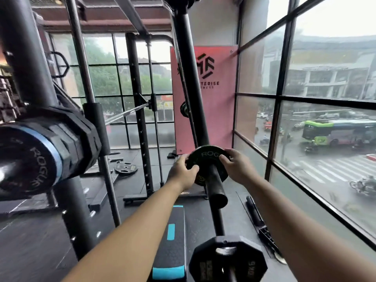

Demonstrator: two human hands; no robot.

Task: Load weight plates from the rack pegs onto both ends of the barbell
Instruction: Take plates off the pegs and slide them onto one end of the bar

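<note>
- Gripping a small black round weight plate (210, 157) lettered ROGUE in green, a person holds it with both bare hands, arms stretched forward.
- The left hand (184, 173) curls its fingers over the plate's left rim, with the thumb lying on the near face.
- The right hand (236, 166) clasps the upper right rim, its fingers bent over the edge.
- The plate is threaded on a black cylindrical rack peg (217, 189) that juts from a black steel upright (189, 78). It sits well back from the peg's free end, which points toward the camera.
- Lower on the same upright, a black many-sided plate (227, 263) hangs on another peg, at the bottom of the view.
- At left, close to the camera, a loaded barbell end (6, 169) carries a black blue-edged ROGUE plate (36, 157) with black angular plates (81, 135) stacked behind it.
- A black padded bench with turquoise patches (171, 241) lies below the forearms.
- A dark round plate (126, 167) lies flat on the black floor beyond the rack.
- A pink wall banner (215, 94) with a dark logo hangs behind the upright.
- Through the black-framed window (280, 96) at right, a green-fronted bus (335, 131) is on a wet street.
</note>
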